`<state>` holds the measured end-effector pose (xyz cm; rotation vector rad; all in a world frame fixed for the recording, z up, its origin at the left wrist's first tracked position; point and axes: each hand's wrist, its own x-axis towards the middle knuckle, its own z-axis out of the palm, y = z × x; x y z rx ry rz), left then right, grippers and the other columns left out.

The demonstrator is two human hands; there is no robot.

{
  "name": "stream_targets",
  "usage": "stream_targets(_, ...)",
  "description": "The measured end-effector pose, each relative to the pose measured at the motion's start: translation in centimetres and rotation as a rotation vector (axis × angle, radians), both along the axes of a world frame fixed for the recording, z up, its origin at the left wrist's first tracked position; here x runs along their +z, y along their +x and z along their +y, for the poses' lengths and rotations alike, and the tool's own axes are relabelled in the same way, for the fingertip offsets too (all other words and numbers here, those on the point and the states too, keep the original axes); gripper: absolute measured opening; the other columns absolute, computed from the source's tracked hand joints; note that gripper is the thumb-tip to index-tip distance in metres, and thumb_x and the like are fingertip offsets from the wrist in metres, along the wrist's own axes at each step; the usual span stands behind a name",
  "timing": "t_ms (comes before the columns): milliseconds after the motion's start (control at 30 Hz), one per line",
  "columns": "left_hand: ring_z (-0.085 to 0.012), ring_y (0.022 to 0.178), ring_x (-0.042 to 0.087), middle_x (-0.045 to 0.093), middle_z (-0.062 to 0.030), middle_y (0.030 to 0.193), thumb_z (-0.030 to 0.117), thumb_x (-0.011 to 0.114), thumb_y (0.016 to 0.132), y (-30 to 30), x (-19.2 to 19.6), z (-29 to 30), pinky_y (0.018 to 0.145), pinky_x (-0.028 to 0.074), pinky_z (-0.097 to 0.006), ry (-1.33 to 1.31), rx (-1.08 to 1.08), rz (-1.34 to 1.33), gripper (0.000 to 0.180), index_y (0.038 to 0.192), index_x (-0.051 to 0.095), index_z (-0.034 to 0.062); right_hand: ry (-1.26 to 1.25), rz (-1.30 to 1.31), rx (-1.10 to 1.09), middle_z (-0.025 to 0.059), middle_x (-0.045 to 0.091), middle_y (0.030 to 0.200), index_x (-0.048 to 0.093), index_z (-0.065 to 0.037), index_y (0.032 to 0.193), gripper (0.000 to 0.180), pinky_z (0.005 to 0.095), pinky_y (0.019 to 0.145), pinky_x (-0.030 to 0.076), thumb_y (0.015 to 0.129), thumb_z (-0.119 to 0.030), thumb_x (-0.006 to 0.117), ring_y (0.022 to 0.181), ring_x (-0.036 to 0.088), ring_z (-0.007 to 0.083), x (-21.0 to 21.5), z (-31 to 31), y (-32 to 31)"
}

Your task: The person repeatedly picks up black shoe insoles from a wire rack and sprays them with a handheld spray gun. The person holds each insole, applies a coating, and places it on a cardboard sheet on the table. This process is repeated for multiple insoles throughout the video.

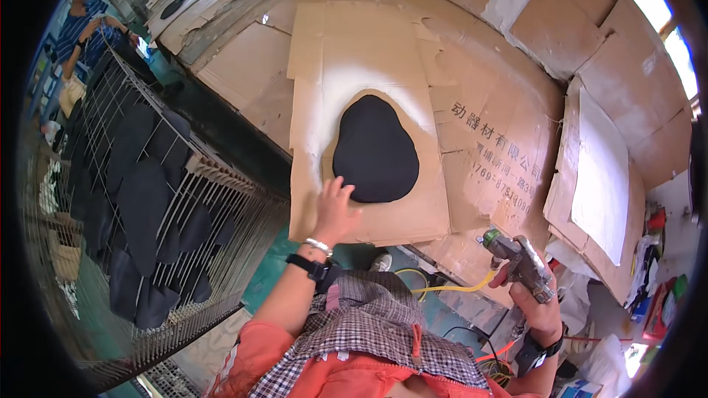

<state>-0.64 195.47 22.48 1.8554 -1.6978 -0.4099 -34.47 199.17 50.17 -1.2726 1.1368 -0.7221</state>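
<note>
Left hand point(336, 214) at black pad point(376, 151); open cardboard point(394, 225) edging it.

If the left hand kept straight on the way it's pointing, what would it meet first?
Most likely the black rounded pad: the left hand points toward its lower-left edge and may already touch it, though this view leaves contact unclear.

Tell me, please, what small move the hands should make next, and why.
Probably the left hand should take hold of the black piece by its lower-left edge: its fingertips are right at that edge, while the right hand holds the spray gun off to the side.
</note>
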Motion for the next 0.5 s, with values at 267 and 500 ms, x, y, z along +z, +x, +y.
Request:
stream_targets(267, -0.0322, 0.114, 0.050, 0.056, -0.0161, 0.121, 0.012, 0.070, 0.075, 5.5, 2.2, 5.1, 0.099, 0.040, -0.042, -0.012, 0.243, 0.171, 0.035, 0.107, 0.060, 0.0030, 0.012, 0.072, -0.091, 0.0090, 0.061, 0.088, 0.043, 0.003, 0.132, 0.063, 0.0277, 0.072, 0.049, 0.079, -0.017, 0.070, 0.079, 0.060, 0.0148, 1.7, 1.9, 0.2)
stream_targets(500, -0.0102, 0.073, 0.059, 0.065, -0.0032, 0.085, 0.009, 0.064, 0.084, -2.1, 10.0, 3.9, 0.068, 0.050, -0.026, 0.210, -0.347, 0.764, 0.016, 0.098, 0.066, 0.0014, -0.059, -0.002, -0.053, 0.0102, 0.061, 0.091, 0.041, 0.003, 0.134, 0.060, 0.0301, 0.077, 0.048, 0.082, -0.014, 0.066, 0.082, 0.060, 0.0166, 1.0, 1.7, 2.7)
